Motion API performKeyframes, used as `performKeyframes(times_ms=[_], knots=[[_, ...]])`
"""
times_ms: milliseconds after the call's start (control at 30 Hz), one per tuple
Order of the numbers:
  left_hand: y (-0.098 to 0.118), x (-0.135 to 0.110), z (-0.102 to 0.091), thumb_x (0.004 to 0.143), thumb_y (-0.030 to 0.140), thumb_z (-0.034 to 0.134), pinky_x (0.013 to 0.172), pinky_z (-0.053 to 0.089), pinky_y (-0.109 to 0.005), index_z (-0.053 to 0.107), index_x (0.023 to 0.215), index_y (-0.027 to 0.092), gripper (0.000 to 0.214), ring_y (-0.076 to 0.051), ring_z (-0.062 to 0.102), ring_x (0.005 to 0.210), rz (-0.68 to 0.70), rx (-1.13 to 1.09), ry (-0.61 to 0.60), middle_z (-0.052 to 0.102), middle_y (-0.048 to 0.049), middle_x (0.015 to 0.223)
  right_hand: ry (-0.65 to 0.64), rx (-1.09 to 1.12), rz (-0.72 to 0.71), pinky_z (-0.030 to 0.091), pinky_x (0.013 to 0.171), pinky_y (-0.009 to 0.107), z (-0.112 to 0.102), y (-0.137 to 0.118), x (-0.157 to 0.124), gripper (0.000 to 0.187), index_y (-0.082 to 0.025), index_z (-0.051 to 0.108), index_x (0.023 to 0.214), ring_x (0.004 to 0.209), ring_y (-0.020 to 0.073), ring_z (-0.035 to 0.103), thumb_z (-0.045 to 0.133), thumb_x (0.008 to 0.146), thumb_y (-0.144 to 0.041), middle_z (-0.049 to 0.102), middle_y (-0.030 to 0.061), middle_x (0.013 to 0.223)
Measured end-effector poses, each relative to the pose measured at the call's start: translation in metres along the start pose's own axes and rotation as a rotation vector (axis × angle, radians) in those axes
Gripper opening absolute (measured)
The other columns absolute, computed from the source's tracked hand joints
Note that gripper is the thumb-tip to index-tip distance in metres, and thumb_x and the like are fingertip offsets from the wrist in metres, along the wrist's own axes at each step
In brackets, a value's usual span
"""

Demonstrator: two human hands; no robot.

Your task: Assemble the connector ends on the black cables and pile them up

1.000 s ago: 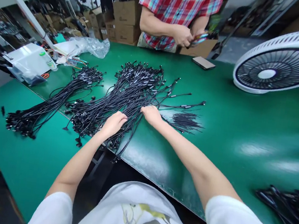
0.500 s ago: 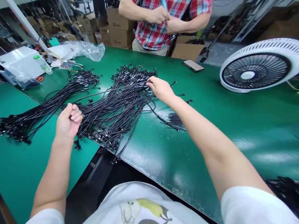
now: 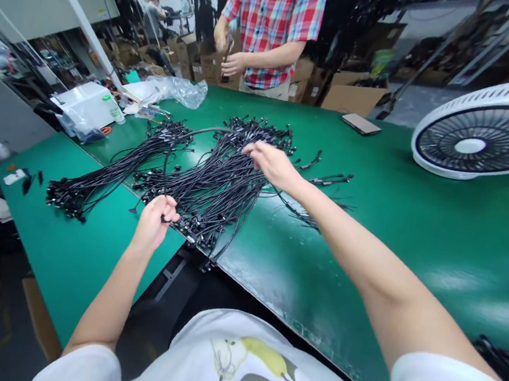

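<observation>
Closed fingers of my left hand (image 3: 158, 219) hold a black cable (image 3: 166, 164) near its end, at the near-left side of the large cable pile. From there the cable rises and arcs over toward the far side of the pile. My right hand (image 3: 273, 165) is over the upper part of the large pile of black cables (image 3: 218, 180), its fingers bent together among the grey-tagged ends. What they grip is hidden. To the left lies a second bundle of black cables (image 3: 118, 167), its connector ends over the lower table.
A white fan (image 3: 471, 146) stands at the right of the green table (image 3: 393, 232). A phone-like flat object (image 3: 361, 124) lies at the far edge. Several loose cables (image 3: 330, 179) lie right of the pile. Across the table stands a person in a checked shirt (image 3: 274, 26).
The view has swung left, shifting the scene rightward. The cable from my left hand now bows upward instead of running nearly straight. The person opposite has moved their hands apart, holding a dark object.
</observation>
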State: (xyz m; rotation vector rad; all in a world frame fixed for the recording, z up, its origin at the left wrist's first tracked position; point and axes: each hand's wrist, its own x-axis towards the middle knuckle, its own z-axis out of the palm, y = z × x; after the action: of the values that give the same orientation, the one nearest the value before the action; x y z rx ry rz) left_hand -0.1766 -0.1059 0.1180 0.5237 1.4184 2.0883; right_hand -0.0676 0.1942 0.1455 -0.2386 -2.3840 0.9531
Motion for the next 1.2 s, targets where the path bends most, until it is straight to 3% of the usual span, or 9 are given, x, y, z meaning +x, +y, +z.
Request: performKeyframes(times_ms=[100,267,433,567,733,933,1067,1133,1200], knots=[[0.018,-0.012,-0.018,0.078,0.042,0.071,0.035,0.022,-0.012,0.063,0.082,0.013,0.031,-0.002,0.025,0.04,-0.093,0.02,-0.02,0.028,0.0096,0.052,-0.281,-0.069,0.113,0.045,0.079,0.032,0.002,0.005,-0.009,0.041,-0.018,0.06,0.082,0.076,0.0181,0.058,0.046,0.091,-0.055,0.062,0.0056,0.075],[0.023,-0.035,-0.037,0.078,0.044,0.07,0.036,0.024,-0.014,0.058,0.081,0.018,0.029,-0.004,0.031,0.04,-0.145,0.217,-0.113,0.037,0.0083,0.053,-0.021,0.315,0.087,0.047,0.078,0.029,-0.002,0.012,-0.009,0.051,-0.021,0.055,0.109,0.081,0.015,0.061,0.023,0.097,-0.058,0.065,0.0048,0.087],[0.022,-0.041,-0.041,0.083,0.045,0.063,0.055,0.04,-0.021,0.063,0.073,0.015,0.032,-0.011,0.052,0.064,-0.021,0.647,-0.135,0.058,-0.0023,0.07,-0.162,-0.401,0.203,0.043,0.081,0.035,-0.011,0.039,0.002,0.032,-0.018,0.064,0.095,0.09,0.0222,0.059,0.04,0.095,-0.041,0.065,0.01,0.09],[0.04,-0.043,-0.038,0.081,0.049,0.065,0.048,0.039,-0.019,0.051,0.062,0.016,0.04,-0.01,0.048,0.058,0.034,0.299,-0.066,0.043,0.0024,0.057,-0.279,-0.441,0.181,0.043,0.078,0.032,-0.016,0.063,-0.005,0.029,-0.018,0.066,0.082,0.084,0.0206,0.059,0.046,0.092,-0.036,0.066,0.0078,0.084],[0.072,-0.051,-0.04,0.082,0.037,0.068,0.03,0.024,-0.011,0.041,0.059,0.017,0.041,-0.005,0.027,0.041,-0.043,-0.188,-0.085,0.024,0.0064,0.052,-0.068,-0.499,0.158,0.043,0.076,0.032,-0.02,0.078,-0.033,0.028,-0.018,0.064,0.088,0.083,0.0207,0.056,0.042,0.092,-0.034,0.063,0.009,0.089],[0.061,-0.048,-0.032,0.078,0.036,0.072,0.03,0.035,-0.011,0.043,0.061,0.017,0.039,-0.004,0.031,0.039,-0.162,-0.19,-0.044,0.031,0.0066,0.053,0.107,-0.388,0.146,0.043,0.085,0.03,-0.016,0.06,-0.036,0.038,-0.018,0.059,0.1,0.096,0.019,0.057,0.022,0.099,-0.028,0.064,0.0101,0.101],[0.046,-0.044,-0.028,0.079,0.037,0.071,0.028,0.031,-0.009,0.045,0.063,0.016,0.037,-0.001,0.026,0.035,-0.315,-0.204,-0.048,0.034,0.008,0.055,0.025,-0.435,0.312,0.043,0.071,0.028,-0.025,0.03,-0.041,0.032,-0.017,0.056,0.115,0.08,0.0194,0.062,0.03,0.099,-0.026,0.068,0.009,0.091],[0.039,-0.041,-0.024,0.078,0.042,0.071,0.028,0.027,-0.009,0.052,0.068,0.015,0.034,0.0,0.028,0.035,-0.24,-0.176,-0.047,0.039,0.0075,0.057,-0.065,-0.58,0.332,0.042,0.067,0.028,-0.019,0.006,-0.061,0.029,-0.017,0.057,0.115,0.077,0.0205,0.062,0.035,0.097,-0.024,0.069,0.011,0.091],[0.027,-0.039,-0.013,0.079,0.042,0.07,0.034,0.035,-0.01,0.063,0.081,0.015,0.028,-0.002,0.044,0.043,-0.092,-0.003,-0.025,0.052,0.0032,0.066,-0.331,-0.598,0.213,0.04,0.062,0.026,-0.002,-0.022,-0.09,0.019,-0.019,0.063,0.1,0.073,0.0185,0.062,0.047,0.092,-0.023,0.069,0.0079,0.082]])
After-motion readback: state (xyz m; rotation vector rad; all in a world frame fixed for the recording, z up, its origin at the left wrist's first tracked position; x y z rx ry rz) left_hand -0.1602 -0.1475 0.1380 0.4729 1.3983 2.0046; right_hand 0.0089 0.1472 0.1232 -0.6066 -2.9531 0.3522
